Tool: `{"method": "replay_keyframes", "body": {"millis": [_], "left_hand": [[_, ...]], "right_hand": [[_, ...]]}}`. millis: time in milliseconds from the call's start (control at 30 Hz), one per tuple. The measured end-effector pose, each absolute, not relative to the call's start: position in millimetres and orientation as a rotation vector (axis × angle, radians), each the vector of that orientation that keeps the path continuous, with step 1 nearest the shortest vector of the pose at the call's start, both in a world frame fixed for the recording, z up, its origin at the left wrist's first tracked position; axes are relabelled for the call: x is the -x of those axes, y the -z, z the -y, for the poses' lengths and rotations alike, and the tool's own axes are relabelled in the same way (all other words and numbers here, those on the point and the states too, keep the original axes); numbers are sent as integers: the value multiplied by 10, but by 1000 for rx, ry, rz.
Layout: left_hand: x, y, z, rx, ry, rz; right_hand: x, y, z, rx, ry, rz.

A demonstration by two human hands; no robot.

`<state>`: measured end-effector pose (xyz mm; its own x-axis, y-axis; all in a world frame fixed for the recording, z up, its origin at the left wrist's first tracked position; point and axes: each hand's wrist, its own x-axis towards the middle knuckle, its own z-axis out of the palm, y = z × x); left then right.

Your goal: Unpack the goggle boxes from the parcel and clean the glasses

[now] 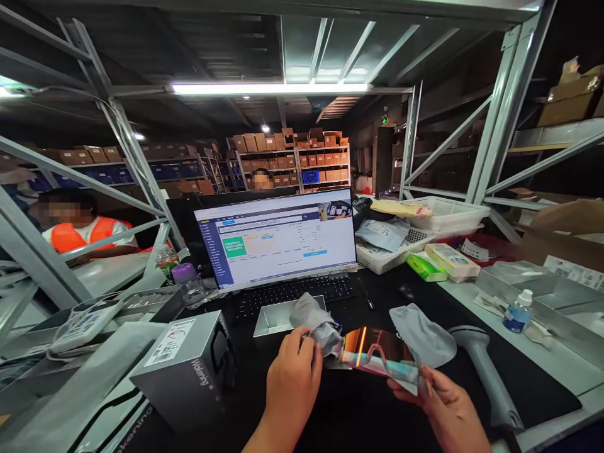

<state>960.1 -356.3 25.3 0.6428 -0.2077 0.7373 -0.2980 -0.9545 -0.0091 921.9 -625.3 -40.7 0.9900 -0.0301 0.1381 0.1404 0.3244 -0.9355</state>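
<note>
My left hand (293,368) is closed on a bunched grey cloth pouch (306,311). Crinkled wrapping shows at the fingertips, beside the near end of a mirrored orange shield lens (352,345) with a curved nose cutout. The other end of the lens is pinched by my right hand (446,399), which also touches a thin film over it. Behind the lens lies a flat grey pouch (425,333). Under the bunched pouch, an open light-grey box tray (274,319) rests by the keyboard (292,296). What my left fingertips grip inside is partly hidden.
A grey printed box (182,371) stands left, near a purple-capped bottle (189,283). The monitor (283,245) is ahead. A barcode scanner (486,371) and small bottle (518,311) sit right, with white baskets (401,251) behind. Two other people are beyond the desk.
</note>
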Motion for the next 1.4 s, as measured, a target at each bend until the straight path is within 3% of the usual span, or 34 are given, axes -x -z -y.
{"method": "replay_keyframes", "body": {"millis": [333, 567, 733, 933, 1200, 1400], "left_hand": [[-9570, -387, 3583, -2307, -737, 380], [-9566, -365, 3508, -2161, -684, 443], [-9560, -343, 3472, -2202, -611, 555], [-9474, -316, 3446, -2181, -606, 488], [-9442, -258, 3341, -2147, -856, 470], [-9455, -305, 3232, -2138, -851, 586]], "right_hand": [[-9302, 463, 5758, 1466, 405, 201], [-9354, 351, 5861, 1885, 822, 924], [-9397, 247, 5814, 1865, 776, 758], [-9429, 371, 5478, 1411, 290, 252], [-9363, 219, 5484, 1922, 876, 862], [-9430, 3, 5331, 1978, 853, 897]]}}
